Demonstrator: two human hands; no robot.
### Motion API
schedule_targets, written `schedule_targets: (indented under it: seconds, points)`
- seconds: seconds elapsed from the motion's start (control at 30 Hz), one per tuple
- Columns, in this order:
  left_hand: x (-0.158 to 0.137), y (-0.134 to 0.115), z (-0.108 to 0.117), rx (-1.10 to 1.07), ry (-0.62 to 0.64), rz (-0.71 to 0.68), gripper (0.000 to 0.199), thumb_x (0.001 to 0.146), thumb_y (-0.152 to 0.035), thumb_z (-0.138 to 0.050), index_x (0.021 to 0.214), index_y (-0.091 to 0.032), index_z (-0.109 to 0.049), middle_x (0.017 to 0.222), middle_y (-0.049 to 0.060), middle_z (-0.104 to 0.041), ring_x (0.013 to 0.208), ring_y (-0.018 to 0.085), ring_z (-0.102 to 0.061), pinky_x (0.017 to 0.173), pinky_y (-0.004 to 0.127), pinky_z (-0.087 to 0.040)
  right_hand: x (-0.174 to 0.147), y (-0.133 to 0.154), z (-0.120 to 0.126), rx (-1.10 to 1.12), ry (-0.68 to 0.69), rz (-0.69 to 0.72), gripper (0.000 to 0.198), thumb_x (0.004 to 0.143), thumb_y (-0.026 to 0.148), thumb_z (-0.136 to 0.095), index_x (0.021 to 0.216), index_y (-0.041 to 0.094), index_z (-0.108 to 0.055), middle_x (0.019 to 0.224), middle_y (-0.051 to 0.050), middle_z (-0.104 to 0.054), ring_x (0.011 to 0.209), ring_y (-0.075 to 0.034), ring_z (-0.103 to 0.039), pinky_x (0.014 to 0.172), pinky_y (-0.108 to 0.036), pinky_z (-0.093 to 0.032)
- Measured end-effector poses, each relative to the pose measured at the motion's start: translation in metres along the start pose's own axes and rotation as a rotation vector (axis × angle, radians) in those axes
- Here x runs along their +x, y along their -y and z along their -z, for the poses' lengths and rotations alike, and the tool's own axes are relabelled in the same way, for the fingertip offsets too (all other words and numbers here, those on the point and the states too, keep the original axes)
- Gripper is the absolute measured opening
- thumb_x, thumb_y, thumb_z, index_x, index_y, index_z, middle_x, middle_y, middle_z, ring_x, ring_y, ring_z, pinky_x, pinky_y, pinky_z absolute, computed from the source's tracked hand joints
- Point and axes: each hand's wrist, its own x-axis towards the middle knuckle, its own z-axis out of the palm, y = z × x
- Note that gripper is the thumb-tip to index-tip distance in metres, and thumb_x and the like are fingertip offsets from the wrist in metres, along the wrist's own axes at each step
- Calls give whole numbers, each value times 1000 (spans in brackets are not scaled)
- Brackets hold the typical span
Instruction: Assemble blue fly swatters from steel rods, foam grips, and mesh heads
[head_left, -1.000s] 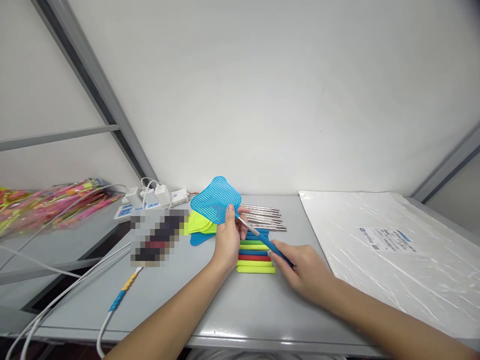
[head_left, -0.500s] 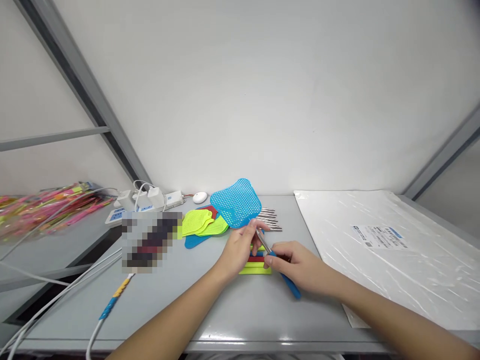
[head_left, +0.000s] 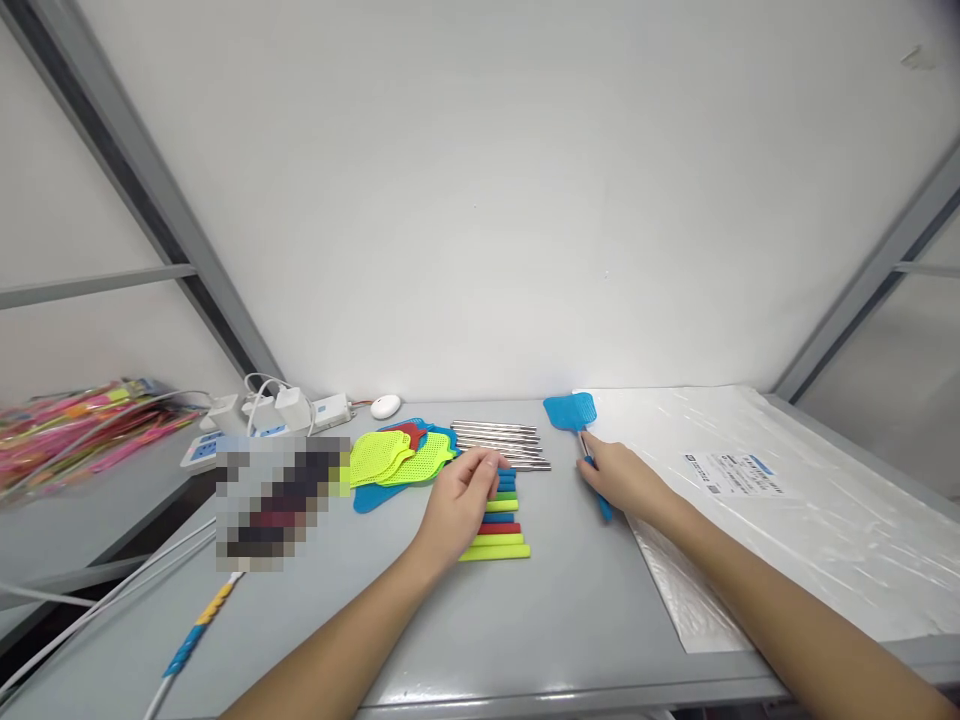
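A blue fly swatter was held toward the right of the table, its mesh end pointing far and its handle slanting toward the near right. The upper part of that handle was wrapped by the closed fingers of the right hand. The mesh end seemed to overlap the left edge of the wrapped white board; whether board or table was touched by it could not be told. Over the left ends of a row of coloured handles, the left hand was held with thumb and fingertips drawn together and nothing seen between them; contact underneath could not be made out. Metal rods were laid beyond the handles, and loose mesh heads were piled to the left.

From here, the swatter could have been tipped or caught if its mesh end was lowered across the board's edge, and the joint at its handle might have been strained by a pull against that catch. The handles, apparently round, could have been rolled toward the near edge by a brush of the left wrist. The rods could have been knocked askew by the left fingertips, being close by.
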Motion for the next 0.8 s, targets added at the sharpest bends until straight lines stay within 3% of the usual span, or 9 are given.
schedule_targets:
  seconds: [0.17, 0.3, 0.8]
  points:
    - [-9, 0, -3, 288, 154, -201, 26, 94, -34, -45, 86, -23, -67, 75, 2, -65, 69, 17, -55, 66, 27, -38, 4, -1, -8, -84, 19, 6, 39, 94, 32, -39, 130, 17, -44, 89, -11, -69, 78, -24, -64, 58, -28, -32]
    - [-12, 0, -4, 423, 288, -332, 26, 94, -28, -44, 82, -24, -68, 73, 3, -67, 65, 18, -54, 66, 29, -34, 6, -1, -14, -131, 26, 17, 45, 95, 34, -36, 136, 17, -42, 93, -12, -70, 82, -26, -64, 59, -29, -32]
    - [-10, 7, -4, 591, 356, -400, 25, 97, -25, -38, 80, -21, -57, 71, -2, -61, 63, 13, -47, 66, 28, -33, 9, -1, -19, -169, 48, 0, 47, 96, 34, -34, 140, 19, -37, 95, -12, -70, 83, -26, -65, 60, -30, -35]
